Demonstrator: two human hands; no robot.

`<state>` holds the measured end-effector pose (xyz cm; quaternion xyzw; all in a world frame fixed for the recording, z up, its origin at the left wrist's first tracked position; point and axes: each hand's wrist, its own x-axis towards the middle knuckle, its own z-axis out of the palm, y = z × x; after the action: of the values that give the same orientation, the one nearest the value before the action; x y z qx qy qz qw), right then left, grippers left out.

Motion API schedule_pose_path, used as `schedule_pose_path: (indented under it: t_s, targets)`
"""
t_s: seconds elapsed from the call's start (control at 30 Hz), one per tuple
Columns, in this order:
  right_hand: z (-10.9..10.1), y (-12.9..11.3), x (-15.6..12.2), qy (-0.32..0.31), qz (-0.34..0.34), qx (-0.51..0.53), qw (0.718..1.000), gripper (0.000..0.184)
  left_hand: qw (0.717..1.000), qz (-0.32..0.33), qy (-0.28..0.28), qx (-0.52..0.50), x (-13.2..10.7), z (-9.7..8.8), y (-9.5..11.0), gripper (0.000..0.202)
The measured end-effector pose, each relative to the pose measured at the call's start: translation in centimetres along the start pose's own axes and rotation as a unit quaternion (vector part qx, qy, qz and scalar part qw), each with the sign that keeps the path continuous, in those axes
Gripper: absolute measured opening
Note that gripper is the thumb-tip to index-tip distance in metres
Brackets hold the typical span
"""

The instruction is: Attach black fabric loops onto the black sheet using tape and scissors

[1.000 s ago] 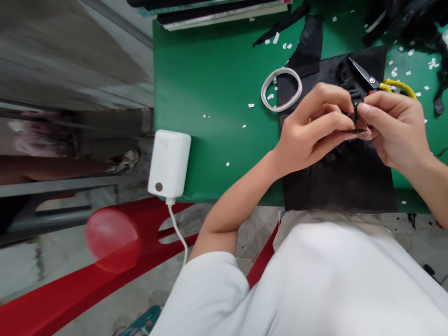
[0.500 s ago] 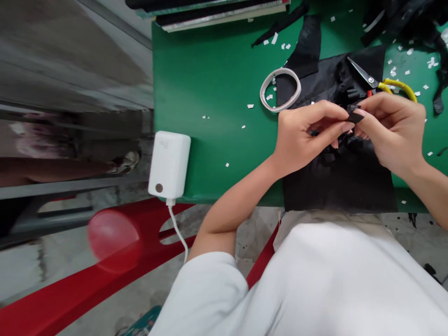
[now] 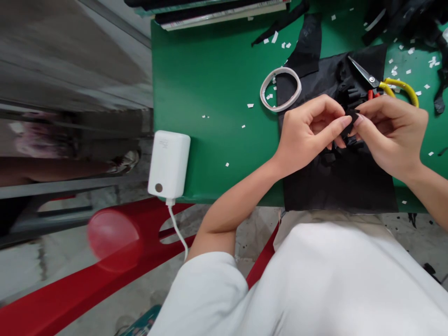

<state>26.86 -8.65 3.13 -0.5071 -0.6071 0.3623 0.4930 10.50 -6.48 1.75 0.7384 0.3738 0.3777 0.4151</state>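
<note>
Small black piece [image 3: 350, 125] is sitting between the two hands, above the black sheet. Left hand [image 3: 304, 133]: thumb and index finger are pinching its left side, other fingers curling loosely underneath. Right hand [image 3: 395, 133]: thumb and index finger are pinching the opposite side. Two-sided hold is probably there because the piece is tiny and limp and needs steadying from both ends; fingertips are partly hiding it, so its exact fold can't be told.

Below, the black sheet [image 3: 339, 184] is lying flat on the table [image 3: 213, 88], likely serving as a work surface. Dark scraps [image 3: 350, 92] are bunching on it just beyond the fingers. Scissors [image 3: 371, 81] are resting at its upper right, yellow handles turned toward the right hand, presumably for easy reach. A red item [image 3: 370, 94] is poking out beside them, mostly hidden.

Farther out, a white ring [image 3: 280, 70] is overlapping the sheet's left edge. White power bank [image 3: 169, 163] is lying at the table's edge, seemingly so its cable [image 3: 178, 228] can hang free.
</note>
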Motion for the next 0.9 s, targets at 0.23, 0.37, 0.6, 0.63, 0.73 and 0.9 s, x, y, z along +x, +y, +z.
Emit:
schedule_pose_path:
  t_s: [0.23,0.37,0.6,0.63,0.73,0.9]
  targets:
    - [-0.1,0.5,-0.3,0.010,-0.035,-0.052,0.998,0.018,1.000,-0.004,0.003,-0.003,-0.1,0.0,-0.8,0.030]
    - [-0.2,0.9,-0.3,0.017,-0.089,-0.093,0.992,0.014,1.000,0.009,0.006,0.005,-0.1,0.1,-0.9,0.030]
    - [-0.3,1.2,-0.1,0.000,-0.183,-0.164,0.969,0.015,1.000,0.015,0.009,0.021,-0.1,0.1,-1.0,0.026]
    - [-0.4,1.4,-0.1,0.004,-0.200,-0.165,0.966,0.015,1.000,0.011,0.009,0.017,-0.1,0.1,-1.0,0.026]
    - [-0.5,1.9,-0.1,0.024,-0.236,-0.169,0.957,0.012,1.000,0.007,0.013,0.004,-0.1,0.1,-0.8,0.027]
    - [-0.4,2.3,0.1,0.001,-0.275,-0.137,0.952,0.010,0.999,0.023,0.027,0.037,-0.2,0.2,-0.4,0.032]
